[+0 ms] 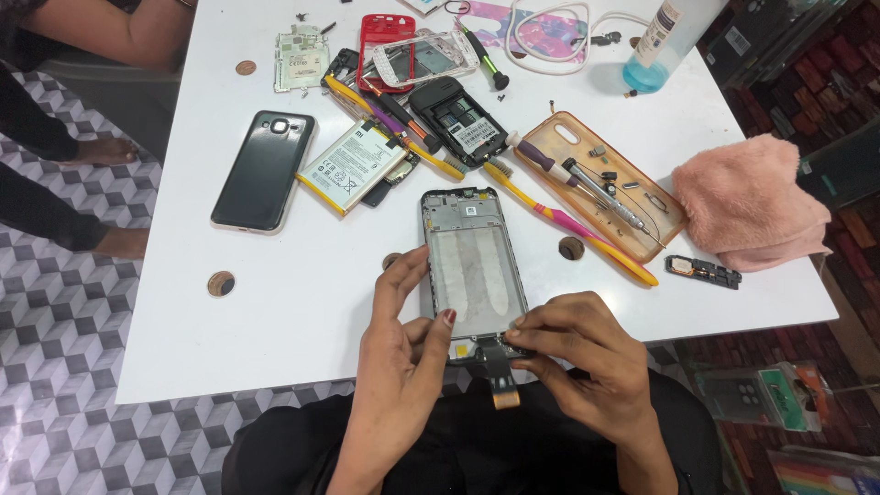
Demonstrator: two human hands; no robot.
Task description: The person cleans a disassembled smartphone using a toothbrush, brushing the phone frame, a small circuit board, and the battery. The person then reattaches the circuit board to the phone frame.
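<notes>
Two hands work at the near edge of the white table [275, 312], where the phone frame [472, 266] lies flat, back side up. The left hand [403, 348] steadies its lower left edge, fingers loosely curled and thumb pressed on the bottom rim. The right hand [577, 357] pinches narrowly at the bottom right corner, just above the flat cable [501, 376] hanging off the table. A sound way would be firm bracing with the left and gentle, even pull, lest the cable crease.
</notes>
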